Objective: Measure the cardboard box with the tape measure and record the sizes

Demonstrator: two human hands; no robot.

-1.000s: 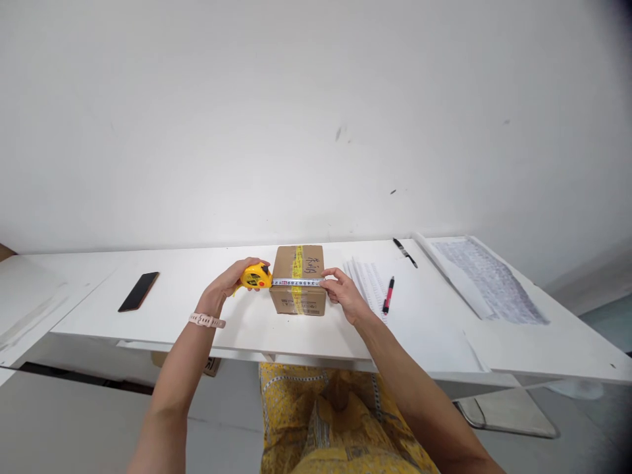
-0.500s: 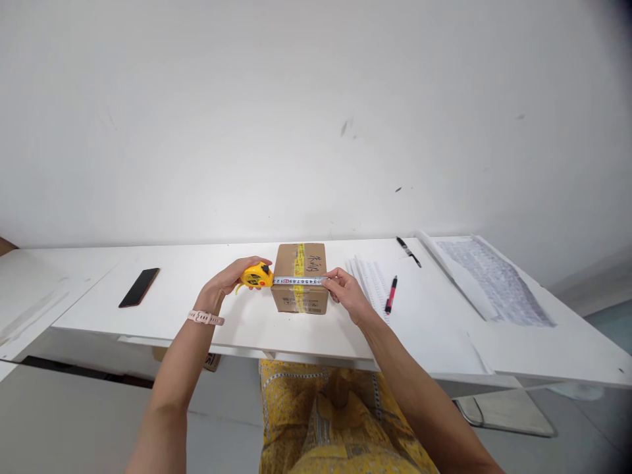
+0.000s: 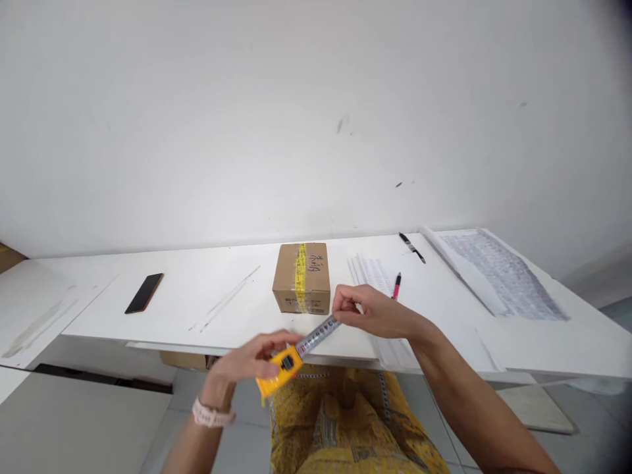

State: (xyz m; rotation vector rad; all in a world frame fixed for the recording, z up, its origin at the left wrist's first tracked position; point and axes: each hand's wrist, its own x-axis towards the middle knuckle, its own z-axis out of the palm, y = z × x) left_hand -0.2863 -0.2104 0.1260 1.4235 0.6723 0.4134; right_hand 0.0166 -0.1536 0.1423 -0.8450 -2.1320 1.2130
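A yellow tape measure point(image 3: 279, 374) is gripped in my left hand point(image 3: 249, 361), just in front of the table's front edge. Its silver blade point(image 3: 317, 336) stretches up and to the right. Between thumb and fingers, my right hand point(image 3: 368, 311) pinches the blade's free end. Behind the blade, a small cardboard box point(image 3: 313, 276) rests on the white table point(image 3: 237, 309). Yellow tape runs over its top, and dark handwriting shows beside the tape. Neither hand touches the box; the right one is close to its front right corner.
A dark phone point(image 3: 144, 293) lies on the left. Right of the box are printed sheets point(image 3: 378, 273), a red and black pen point(image 3: 397, 286) and a black pen point(image 3: 411, 247). Farther right lies a sheet full of writing point(image 3: 498, 276). A wall point(image 3: 296, 131) stands behind.
The tape measure has come off the box top toward my body, its case now lower and the blade slanted. My right hand has moved slightly right and down, still pinching the blade's end.
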